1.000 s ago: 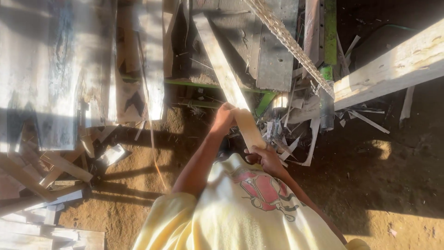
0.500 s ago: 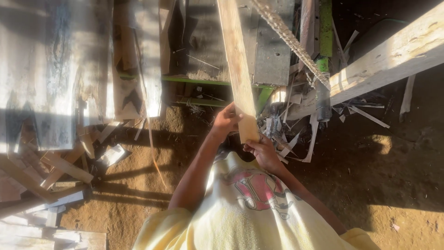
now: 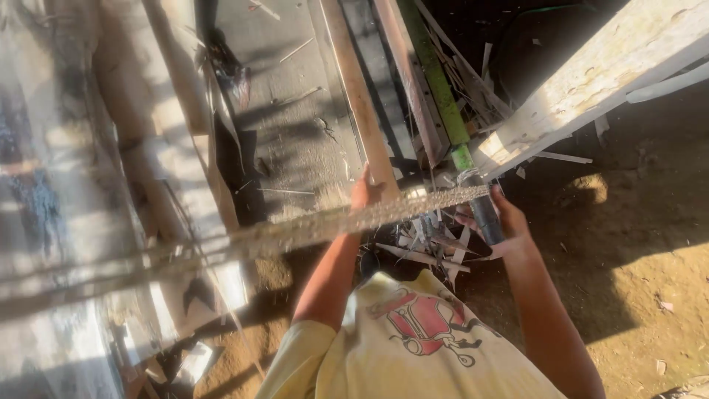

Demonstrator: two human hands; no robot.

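— How is the left hand [image 3: 367, 191] set?
— It is closed on the plank [image 3: 360, 100] at its near end, above the grey bed [image 3: 295, 125].
— And the right hand [image 3: 496, 220]?
— It is curled around a dark pipe [image 3: 485, 214], just below the green bar [image 3: 437, 81].
— Containers?
— None are seen; scraps [image 3: 428, 247] lie between the arms.

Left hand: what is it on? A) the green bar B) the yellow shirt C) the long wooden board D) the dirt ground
C: the left hand sits on the near end of the wooden board; the green bar lies further right, untouched by it.
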